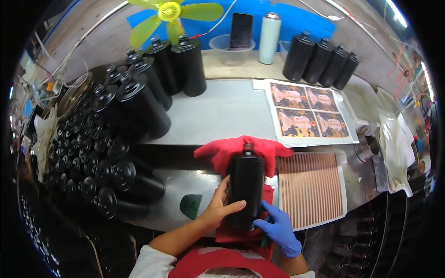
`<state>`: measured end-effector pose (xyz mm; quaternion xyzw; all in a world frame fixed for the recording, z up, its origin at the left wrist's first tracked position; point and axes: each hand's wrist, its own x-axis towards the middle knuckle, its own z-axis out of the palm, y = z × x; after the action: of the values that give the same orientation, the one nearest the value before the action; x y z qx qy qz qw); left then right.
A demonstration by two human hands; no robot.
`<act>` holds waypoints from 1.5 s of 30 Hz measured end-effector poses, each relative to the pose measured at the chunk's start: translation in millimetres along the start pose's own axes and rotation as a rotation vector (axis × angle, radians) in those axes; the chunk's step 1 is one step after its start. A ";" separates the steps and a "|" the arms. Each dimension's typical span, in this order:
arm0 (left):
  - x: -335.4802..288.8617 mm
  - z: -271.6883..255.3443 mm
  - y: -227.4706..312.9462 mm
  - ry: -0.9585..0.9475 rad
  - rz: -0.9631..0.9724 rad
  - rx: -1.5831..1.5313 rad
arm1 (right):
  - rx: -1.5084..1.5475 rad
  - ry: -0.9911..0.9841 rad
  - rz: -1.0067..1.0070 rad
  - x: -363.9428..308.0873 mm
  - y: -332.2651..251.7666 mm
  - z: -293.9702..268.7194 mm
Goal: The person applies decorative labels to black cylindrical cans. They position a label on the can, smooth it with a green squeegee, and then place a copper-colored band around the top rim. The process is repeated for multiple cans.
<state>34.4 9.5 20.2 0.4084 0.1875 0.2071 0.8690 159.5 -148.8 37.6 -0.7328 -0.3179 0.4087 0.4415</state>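
Note:
A black bottle [246,190] with a narrow neck lies tilted in front of me, its neck away from me, over a red cloth [218,156]. My left hand [221,207], bare, is closed around its left side with the thumb across the front. At the bottle's lower right edge is my right hand [279,228] in a blue glove, fingers bent and touching the bottle. Dark green shows between and below those fingers, apparently a scraper mostly hidden by the hand. Another dark green scraper [190,206] rests on the metal table left of my left hand.
Many black bottles [143,104] crowd the left side; several more [320,62] stand at the back right. Printed sheets [308,111] and a striped sheet [313,190] lie at right. Behind are a green fan [169,12], a plastic tub [232,53], a phone [241,30] and a flask [270,39].

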 end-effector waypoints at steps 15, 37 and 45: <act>-1.8 14.1 2.7 0.091 0.015 0.093 | 0.041 1.037 -0.204 114.2 41.3 -285.7; -4.0 13.0 7.3 0.094 0.080 0.229 | -1.258 1.061 -0.248 169.0 8.0 -297.5; -7.0 8.0 1.2 0.113 0.185 0.325 | -0.778 0.987 -0.523 118.7 -48.3 -200.3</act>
<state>32.3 1.4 27.0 0.5465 0.2288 0.2760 0.7568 385.7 -108.5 98.9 -0.8379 -0.3697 -0.2378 0.3236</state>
